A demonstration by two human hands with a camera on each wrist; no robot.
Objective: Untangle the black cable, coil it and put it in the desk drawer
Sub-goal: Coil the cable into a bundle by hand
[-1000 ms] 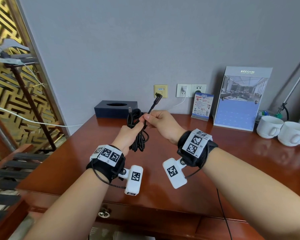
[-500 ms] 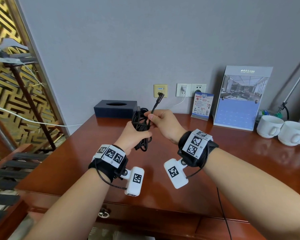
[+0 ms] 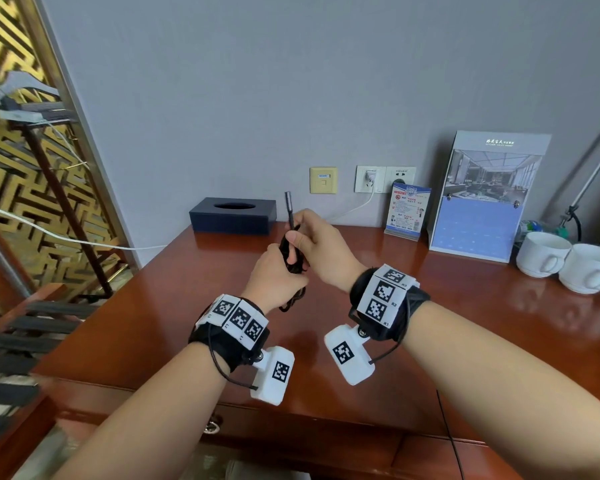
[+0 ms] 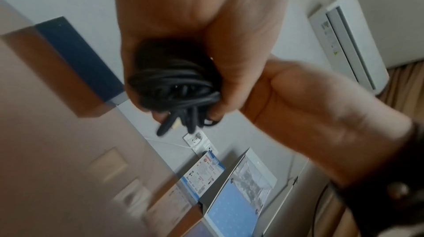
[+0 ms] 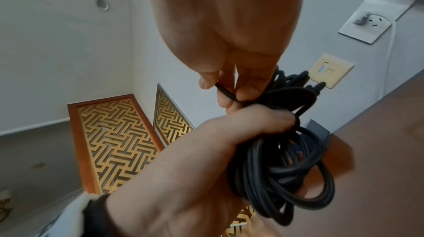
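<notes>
1. Two hands meet above the desk, both on the black cable. The left hand is clenched around the bundled coil, with loops hanging below the fist and more bunched above it.
2. The right hand pinches the free tail just above the left fist, thumb and fingertips closed on a single strand. Beyond that pinch the tail rises to the plug end, which points up and away from the grip.
3. The step in hand looks like winding the loose tail around the bundle to secure it.
4. To do this well, the left fist should stay firm around the middle of the coil so the loops below do not splay.
5. The right hand should keep light tension on the tail and lay each turn snug against the last, close to the left thumb.
6. The plug end is best tucked under a turn beside the grip, not left sticking out.
7. The drawer sits below the hands at the desk's front edge; whether it is open cannot be told.
</notes>
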